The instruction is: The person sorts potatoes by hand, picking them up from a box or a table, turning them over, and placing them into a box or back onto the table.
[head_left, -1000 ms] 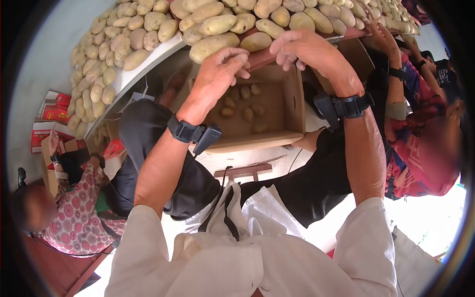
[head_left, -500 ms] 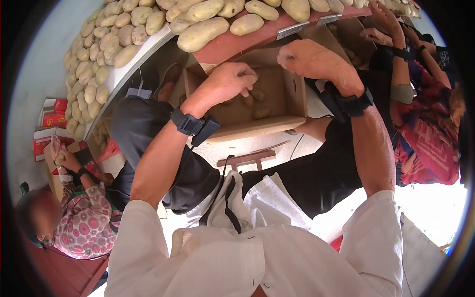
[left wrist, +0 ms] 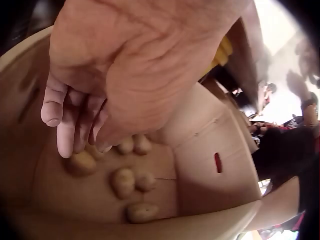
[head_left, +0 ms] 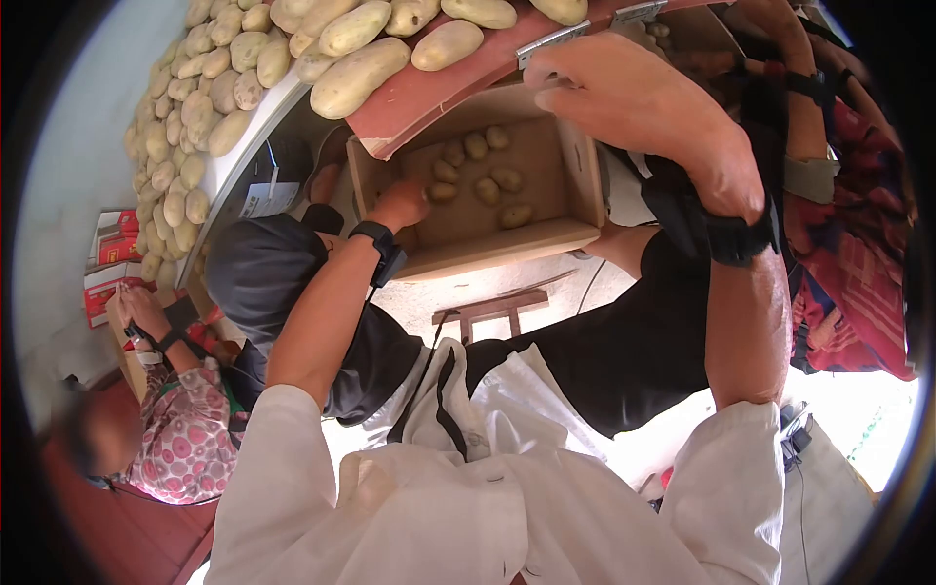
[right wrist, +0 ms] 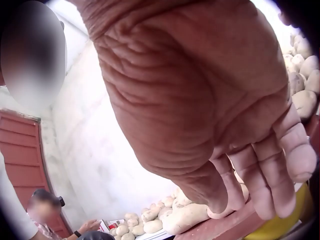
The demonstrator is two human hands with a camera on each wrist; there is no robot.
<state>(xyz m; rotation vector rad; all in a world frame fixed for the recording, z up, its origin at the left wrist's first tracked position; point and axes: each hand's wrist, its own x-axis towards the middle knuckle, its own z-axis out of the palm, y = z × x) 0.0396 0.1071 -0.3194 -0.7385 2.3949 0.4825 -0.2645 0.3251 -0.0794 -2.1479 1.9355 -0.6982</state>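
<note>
Left grip (head_left: pixel 398 205) is held slack & empty over small potatoes (head_left: pixel 487 190) in cardboard box (head_left: pixel 497 249), right grip (head_left: pixel 634 102) spread empty at tabletop (head_left: pixel 434 96) edge; heaped potatoes (head_left: pixel 359 76) could be knocked past box by a hasty sweep.

White shirt (head_left: pixel 487 507), sleeves (head_left: pixel 283 429) end above elbows. Black strap (head_left: pixel 370 234) with camera box (head_left: pixel 390 264) just behind left hand (head_left: pixel 399 204); same behind right hand (head_left: pixel 643 107). Black cord (head_left: pixel 444 409) at chest.

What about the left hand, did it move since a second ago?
Yes. The left hand went from the red table edge down into the cardboard box, close to the potatoes on its floor.
</note>
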